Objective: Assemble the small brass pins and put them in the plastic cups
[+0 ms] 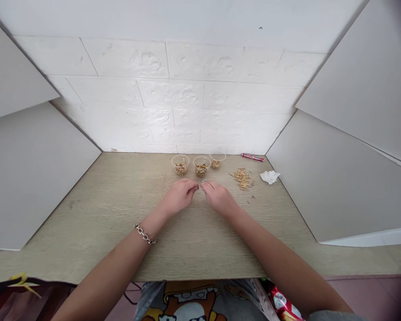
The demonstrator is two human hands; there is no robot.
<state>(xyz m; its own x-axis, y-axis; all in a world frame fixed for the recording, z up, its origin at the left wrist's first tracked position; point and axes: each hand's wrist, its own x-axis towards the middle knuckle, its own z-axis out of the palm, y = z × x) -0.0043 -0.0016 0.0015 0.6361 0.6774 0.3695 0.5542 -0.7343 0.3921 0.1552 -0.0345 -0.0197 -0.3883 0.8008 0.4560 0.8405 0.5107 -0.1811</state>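
Both hands meet just in front of the middle clear plastic cup of small gold pins (pixel 201 166), which stands near the back of the pale wood-grain tabletop (pixel 103 209). The left hand (pixel 178 195), with a silver chain bracelet (pixel 145 234) at its wrist, and the right hand (pixel 219 197) each have fingertips pinched together on a tiny pale piece (pixel 203 182) between them; it is too small to tell just what it is, or which hand bears more of it. To either side of the middle cup stand two more clear plastic cups, the left cup (pixel 180 164) and the right cup (pixel 217 160), each with gold pins in its bottom. Further right of the middle cup lies a loose heap of gold pins (pixel 242 178), then a crumpled white tissue (pixel 269 177), and behind these a red pen (pixel 252 157) against the white brick-pattern wall (pixel 187 98). The risk, as I judge it, is that so small a piece slips from the pinch and is lost on the wood grain, or that a knuckle nudges the light middle cup and spills it.
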